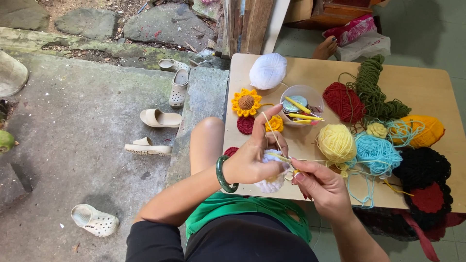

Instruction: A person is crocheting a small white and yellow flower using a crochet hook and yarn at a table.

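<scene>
Head camera looking straight down now, and the biggest thing in play is the pale wooden tabletop [437,82], crowded with yarn. Pressed at its near edge, the left hand [252,162] cradles a small white-and-lilac crocheted piece [270,183], a rounded, puffy bit of work tucked just below the palm. The left fingers are curled closed around it, index raised with a pale yellow strand [270,127] running up over it. The right hand [323,187] sits just beside, fingers pinched shut on a slim yellow crochet hook [287,162] whose tip meets the piece.

By my reckoning that piece is very light and soft; it will squash under any squeeze and hold no shape of its own, so the body wants a gentle cupping grip, as it has now, with the working edge left free. It looks fuzzy, not slippery. The strand is the delicate part: a snag would pull stitches loose.

Further up the tabletop: a fat white ball of yarn [268,71], a pale yellow ball [336,142] feeding towards the hands, a light blue ball [377,153] touching it, a red ball [343,101], and a loose olive-green hank [374,92]. A round white tub [301,104] holds more hooks, and a crocheted sunflower with a brown centre [246,102] lies flat beside it.
</scene>
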